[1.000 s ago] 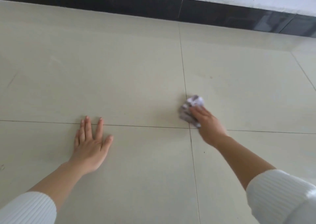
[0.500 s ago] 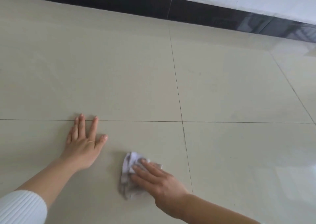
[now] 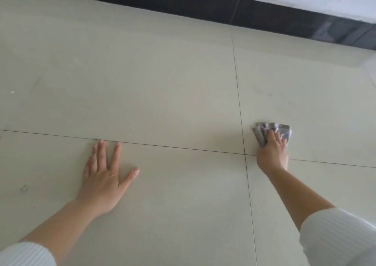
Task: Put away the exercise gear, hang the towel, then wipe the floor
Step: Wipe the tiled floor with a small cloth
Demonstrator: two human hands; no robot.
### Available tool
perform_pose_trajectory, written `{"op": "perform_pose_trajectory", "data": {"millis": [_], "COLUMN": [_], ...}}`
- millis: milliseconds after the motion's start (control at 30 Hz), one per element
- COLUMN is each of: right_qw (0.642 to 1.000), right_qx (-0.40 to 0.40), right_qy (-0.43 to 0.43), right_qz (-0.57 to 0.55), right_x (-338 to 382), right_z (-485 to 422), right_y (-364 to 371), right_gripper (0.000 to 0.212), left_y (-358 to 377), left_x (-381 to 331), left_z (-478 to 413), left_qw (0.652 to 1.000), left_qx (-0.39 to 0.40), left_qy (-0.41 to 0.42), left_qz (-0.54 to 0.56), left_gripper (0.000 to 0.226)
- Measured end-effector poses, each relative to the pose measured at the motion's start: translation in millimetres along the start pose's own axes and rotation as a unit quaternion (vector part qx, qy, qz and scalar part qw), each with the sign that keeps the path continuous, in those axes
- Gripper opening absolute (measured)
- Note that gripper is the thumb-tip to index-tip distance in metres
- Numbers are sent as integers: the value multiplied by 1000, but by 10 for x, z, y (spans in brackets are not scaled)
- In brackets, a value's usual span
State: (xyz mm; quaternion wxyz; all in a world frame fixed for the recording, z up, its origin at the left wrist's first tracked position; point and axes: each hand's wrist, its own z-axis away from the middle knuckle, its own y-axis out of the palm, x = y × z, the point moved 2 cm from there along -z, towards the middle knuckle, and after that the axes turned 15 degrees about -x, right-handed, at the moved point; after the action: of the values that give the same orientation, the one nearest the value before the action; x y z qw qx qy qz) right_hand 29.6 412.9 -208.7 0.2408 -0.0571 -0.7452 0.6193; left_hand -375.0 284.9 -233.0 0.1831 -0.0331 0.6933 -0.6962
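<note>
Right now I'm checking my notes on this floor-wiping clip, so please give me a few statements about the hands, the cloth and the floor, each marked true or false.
1. The right hand presses a crumpled cloth against the floor. True.
2. The left hand holds a second cloth. False: it lies flat and empty on the floor, fingers spread.
3. The cloth sits just right of the tile seam that runs away from the person. True.
4. The cloth touches the dark baseboard. False: bare floor lies between them.
5. Both forearms are covered to the wrist. False: the white sleeves are pushed up.
</note>
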Motion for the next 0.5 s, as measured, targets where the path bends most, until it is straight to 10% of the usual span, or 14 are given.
{"op": "perform_pose_trajectory", "data": {"millis": [167, 433, 500], "right_qw": [970, 717, 725], "right_qx": [63, 145, 124], "right_qy": [-217, -674, -673], "right_qz": [-93, -100, -75], "right_x": [1074, 1418, 1284], "right_z": [566, 1651, 1307], "right_y": [327, 232, 200], "right_gripper": [71, 72, 77], "left_y": [-6, -79, -100], "left_x": [2, 55, 155], "left_z": [6, -84, -220], "left_qw": [1000, 995, 993], "left_qx": [-9, -93, -112], "left_qy": [0, 17, 18], "left_qz": [3, 16, 9], "left_gripper": [97, 74, 72]}}
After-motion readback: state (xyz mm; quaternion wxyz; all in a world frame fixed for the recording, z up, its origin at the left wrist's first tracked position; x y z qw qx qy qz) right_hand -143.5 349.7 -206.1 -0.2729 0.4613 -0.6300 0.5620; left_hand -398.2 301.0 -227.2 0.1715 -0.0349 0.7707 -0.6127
